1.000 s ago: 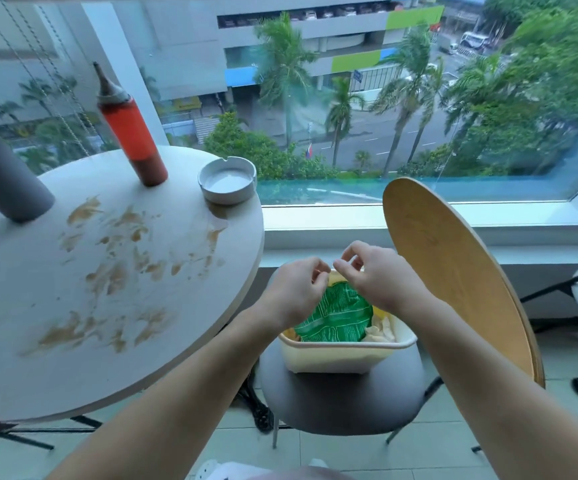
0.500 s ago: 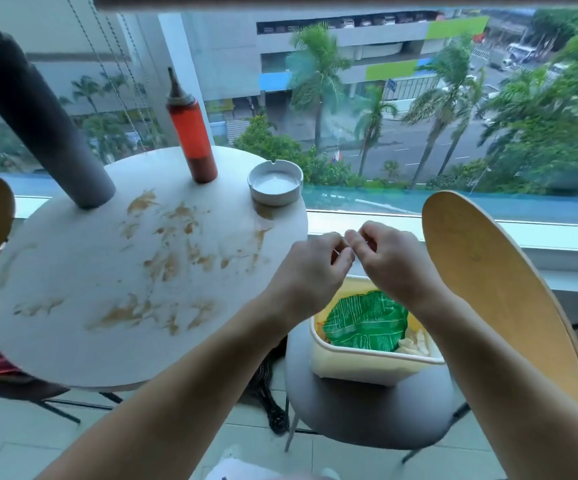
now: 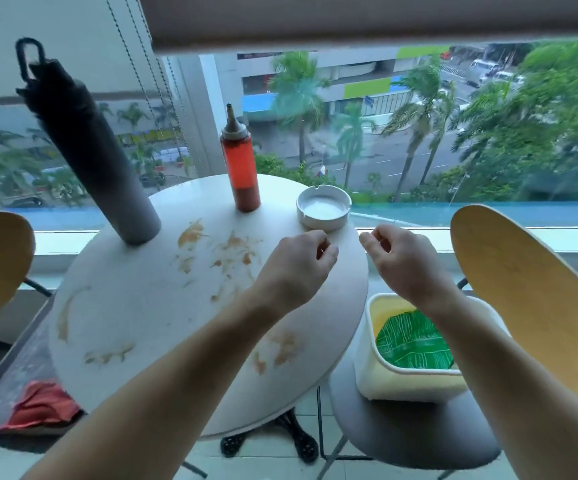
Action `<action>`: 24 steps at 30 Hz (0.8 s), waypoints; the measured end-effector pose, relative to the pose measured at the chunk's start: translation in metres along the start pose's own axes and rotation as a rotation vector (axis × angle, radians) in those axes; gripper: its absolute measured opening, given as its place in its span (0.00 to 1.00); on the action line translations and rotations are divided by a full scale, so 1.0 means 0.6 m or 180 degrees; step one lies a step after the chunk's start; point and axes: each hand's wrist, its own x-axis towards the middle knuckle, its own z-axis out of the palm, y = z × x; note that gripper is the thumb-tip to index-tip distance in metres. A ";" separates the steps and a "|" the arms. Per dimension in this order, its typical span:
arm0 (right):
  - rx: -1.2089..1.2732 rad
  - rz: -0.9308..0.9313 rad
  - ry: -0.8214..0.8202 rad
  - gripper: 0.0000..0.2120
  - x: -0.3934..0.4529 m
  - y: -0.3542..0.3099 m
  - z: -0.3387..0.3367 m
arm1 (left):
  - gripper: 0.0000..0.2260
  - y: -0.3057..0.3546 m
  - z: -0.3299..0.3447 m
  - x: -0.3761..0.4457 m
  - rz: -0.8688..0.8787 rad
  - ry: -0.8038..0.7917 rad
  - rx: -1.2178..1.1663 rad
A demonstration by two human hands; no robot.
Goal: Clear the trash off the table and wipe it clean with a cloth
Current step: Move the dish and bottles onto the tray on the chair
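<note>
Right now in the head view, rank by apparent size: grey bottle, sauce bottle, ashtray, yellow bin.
1. yellow bin, though the right arm covers part of it and it sits close to the camera
2. grey bottle, close to the bin in apparent size, so this order is unsure
3. sauce bottle
4. ashtray

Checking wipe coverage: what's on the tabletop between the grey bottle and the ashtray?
Head view: the red sauce bottle stands between the grey bottle and ashtray, with brown smears just in front.

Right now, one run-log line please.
left hand: empty | right hand: empty | table: brown smears unwiped | bin: green wrapper inside
</note>
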 end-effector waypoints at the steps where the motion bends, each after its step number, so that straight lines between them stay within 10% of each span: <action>1: -0.0005 0.0022 0.0045 0.18 0.004 -0.008 0.006 | 0.13 -0.012 -0.010 0.004 -0.0010 -0.0015 0.0043; 24: -0.0431 0.0358 0.0307 0.16 0.136 -0.041 0.062 | 0.09 -0.090 -0.039 0.159 -0.0138 0.0429 -0.0033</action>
